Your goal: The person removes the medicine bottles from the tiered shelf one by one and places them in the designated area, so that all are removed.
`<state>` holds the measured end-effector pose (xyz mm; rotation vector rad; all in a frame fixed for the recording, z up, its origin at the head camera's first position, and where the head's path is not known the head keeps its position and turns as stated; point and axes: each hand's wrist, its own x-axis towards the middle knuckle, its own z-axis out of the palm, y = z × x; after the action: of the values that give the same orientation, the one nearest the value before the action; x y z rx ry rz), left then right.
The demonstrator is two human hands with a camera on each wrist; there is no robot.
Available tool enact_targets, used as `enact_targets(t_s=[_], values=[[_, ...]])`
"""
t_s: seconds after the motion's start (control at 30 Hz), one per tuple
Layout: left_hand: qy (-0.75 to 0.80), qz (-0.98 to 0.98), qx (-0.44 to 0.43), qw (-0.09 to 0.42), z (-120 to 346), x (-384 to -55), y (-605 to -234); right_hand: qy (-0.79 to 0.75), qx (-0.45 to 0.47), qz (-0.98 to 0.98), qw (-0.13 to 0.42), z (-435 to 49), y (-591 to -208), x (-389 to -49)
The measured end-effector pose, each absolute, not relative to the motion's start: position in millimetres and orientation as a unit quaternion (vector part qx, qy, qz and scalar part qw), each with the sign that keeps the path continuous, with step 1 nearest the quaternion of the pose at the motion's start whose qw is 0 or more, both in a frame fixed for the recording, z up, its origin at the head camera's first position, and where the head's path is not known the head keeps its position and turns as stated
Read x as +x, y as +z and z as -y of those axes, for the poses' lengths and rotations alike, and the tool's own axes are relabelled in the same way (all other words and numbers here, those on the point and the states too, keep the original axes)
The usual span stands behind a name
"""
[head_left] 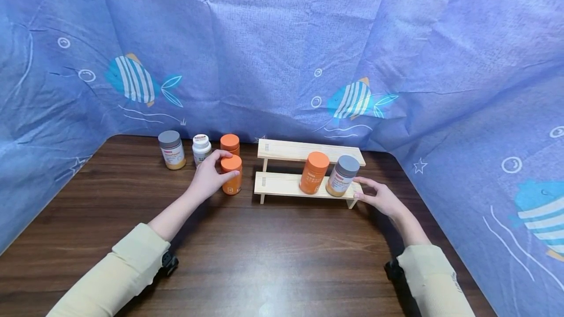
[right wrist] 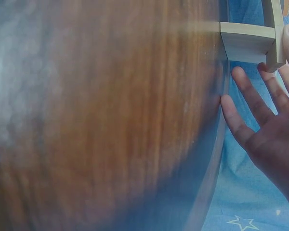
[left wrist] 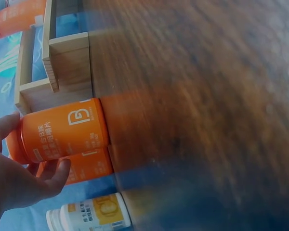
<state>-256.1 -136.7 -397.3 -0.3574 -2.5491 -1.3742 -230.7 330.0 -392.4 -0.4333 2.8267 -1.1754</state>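
Note:
My left hand [head_left: 209,176] holds an orange supplement bottle [head_left: 231,183] near its lid, thumb and fingers on opposite sides. In the left wrist view this bottle [left wrist: 62,130] stands upright, its base at the tabletop. A second orange bottle [head_left: 229,142] is right behind it, partly hidden. My right hand [head_left: 382,198] is at the right end of the two-tier wooden shelf [head_left: 282,184], fingers spread and mostly straight, thumb by the lower board's front edge. On that lower board stand another orange bottle [head_left: 314,174] and a grey-lidded jar [head_left: 341,177], side by side.
Left of my left hand stand a white bottle [head_left: 201,147] and another grey-lidded jar [head_left: 172,150]. The upper board [head_left: 304,149] rises behind the lower one. A blue fish-print cloth [head_left: 264,62] hangs behind the dark wooden table [head_left: 264,253] and along its sides.

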Motion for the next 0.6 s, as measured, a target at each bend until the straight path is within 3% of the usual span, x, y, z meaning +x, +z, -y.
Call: enact_targets(t_s=[0.3,0.6], values=[[-0.466,0.871,-0.124,0.093,138.8,-255.7,-391.3,-0.373,-0.129,-0.919,0.018,-349.9,-420.2,-248.6],[-0.476,0.866,-0.134,0.076,141.6,-254.7,-376.2,-0.378,-0.148,-0.914,0.017,-330.5,-394.7,-232.1]])
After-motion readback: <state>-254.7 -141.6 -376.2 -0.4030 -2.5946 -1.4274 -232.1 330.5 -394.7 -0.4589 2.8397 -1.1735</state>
